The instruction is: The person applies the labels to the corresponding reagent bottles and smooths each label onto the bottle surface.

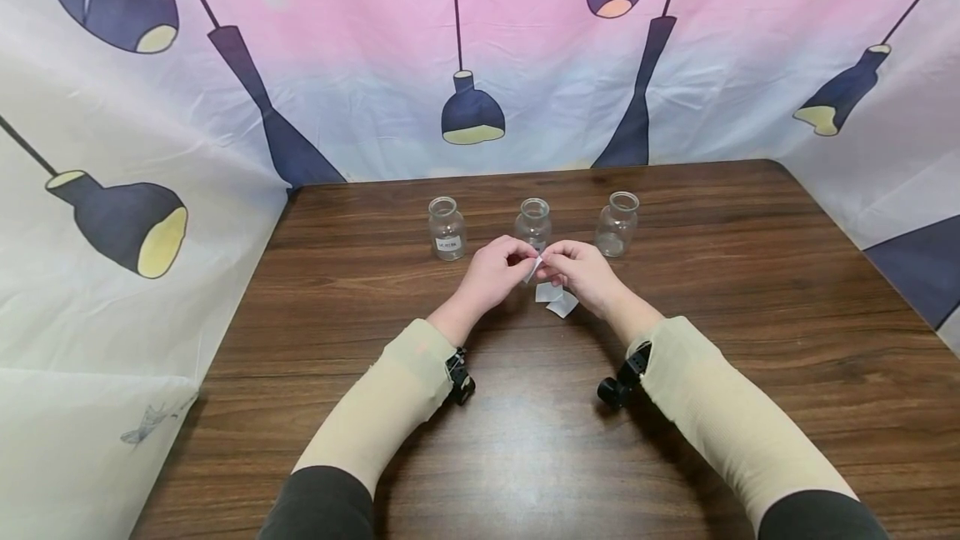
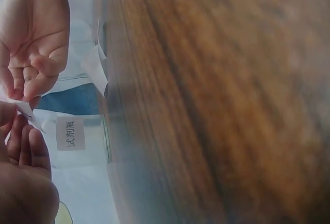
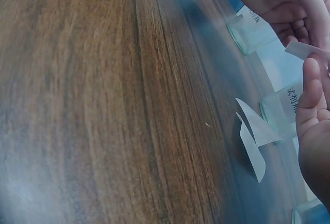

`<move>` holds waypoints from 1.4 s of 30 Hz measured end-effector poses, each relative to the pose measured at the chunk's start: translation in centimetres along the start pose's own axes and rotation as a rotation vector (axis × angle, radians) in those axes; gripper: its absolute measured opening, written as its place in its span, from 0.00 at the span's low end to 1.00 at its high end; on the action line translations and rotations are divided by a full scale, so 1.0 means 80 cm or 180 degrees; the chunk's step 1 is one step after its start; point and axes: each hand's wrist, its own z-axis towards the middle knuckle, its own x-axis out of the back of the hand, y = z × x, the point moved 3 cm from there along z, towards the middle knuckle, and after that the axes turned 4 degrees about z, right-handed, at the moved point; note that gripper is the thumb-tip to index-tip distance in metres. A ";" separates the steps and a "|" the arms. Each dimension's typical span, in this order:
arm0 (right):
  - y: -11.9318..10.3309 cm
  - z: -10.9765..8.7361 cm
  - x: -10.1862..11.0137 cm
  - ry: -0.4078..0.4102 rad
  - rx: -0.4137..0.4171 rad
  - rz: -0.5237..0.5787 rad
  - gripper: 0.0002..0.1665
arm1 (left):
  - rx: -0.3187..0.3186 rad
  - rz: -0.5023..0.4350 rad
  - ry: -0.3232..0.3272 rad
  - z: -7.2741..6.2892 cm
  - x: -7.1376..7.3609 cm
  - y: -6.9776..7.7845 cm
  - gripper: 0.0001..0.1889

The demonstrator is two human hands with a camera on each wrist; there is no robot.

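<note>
My left hand (image 1: 489,272) and right hand (image 1: 591,275) meet in front of the middle glass jar (image 1: 533,225). Between them is a small white label (image 1: 533,268), pinched by the fingertips of both hands. It is raised above the table and tilted in the head view. Two white paper pieces, one flat (image 1: 548,292) and one overlapping it (image 1: 563,304), lie just below the hands; their edges curl up in the right wrist view. Printed labels show on the left jar (image 1: 442,220) and on the middle jar (image 3: 281,112). My fingers partly hide the middle jar's lower part.
To the right stands another open glass jar (image 1: 617,226), with no label showing in the head view. All three jars form a row near the back of the brown wooden table (image 1: 360,273). Behind the table hangs a patterned cloth (image 1: 375,65).
</note>
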 end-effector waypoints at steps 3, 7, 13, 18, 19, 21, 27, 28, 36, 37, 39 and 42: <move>-0.001 -0.002 -0.001 0.0007 0.0038 0.0018 0.06 | 0.0005 -0.0007 -0.0013 0.000 0.000 0.001 0.05; -0.003 -0.004 -0.001 0.0012 0.0097 0.0028 0.05 | 0.0024 -0.0026 -0.0030 0.000 0.000 0.001 0.05; 0.000 -0.003 0.001 0.0029 0.0122 -0.0048 0.04 | 0.0000 -0.0073 -0.0018 -0.001 -0.001 0.001 0.06; 0.000 -0.003 0.001 0.0072 0.0130 -0.0295 0.04 | -0.0100 -0.0131 0.0024 -0.001 -0.001 -0.001 0.06; 0.001 -0.002 0.001 0.0079 0.0133 -0.0352 0.04 | -0.0101 -0.0146 0.0027 0.000 -0.001 -0.001 0.07; 0.001 -0.001 0.001 0.0096 0.0155 -0.0483 0.05 | -0.0076 -0.0160 0.0026 0.000 -0.001 -0.002 0.07; 0.003 0.000 0.002 0.0204 0.0147 -0.0734 0.06 | -0.0048 -0.0120 0.0019 0.000 -0.001 -0.003 0.07; 0.002 0.000 0.001 0.0215 0.0152 -0.0747 0.06 | -0.0050 -0.0113 0.0020 0.000 -0.001 -0.003 0.07; 0.000 -0.002 0.000 0.0275 0.0270 -0.0870 0.05 | -0.0158 -0.0027 0.0027 0.000 0.001 -0.002 0.07; 0.000 -0.001 0.000 0.0299 0.0278 -0.0884 0.05 | -0.0169 -0.0011 0.0030 0.000 0.001 -0.002 0.07; 0.001 -0.001 0.000 0.0306 0.0290 -0.0910 0.05 | -0.0166 -0.0003 0.0028 -0.001 0.001 -0.002 0.07; 0.002 0.000 0.000 0.0312 0.0289 -0.0910 0.05 | -0.0134 -0.0007 0.0025 -0.001 0.001 -0.002 0.07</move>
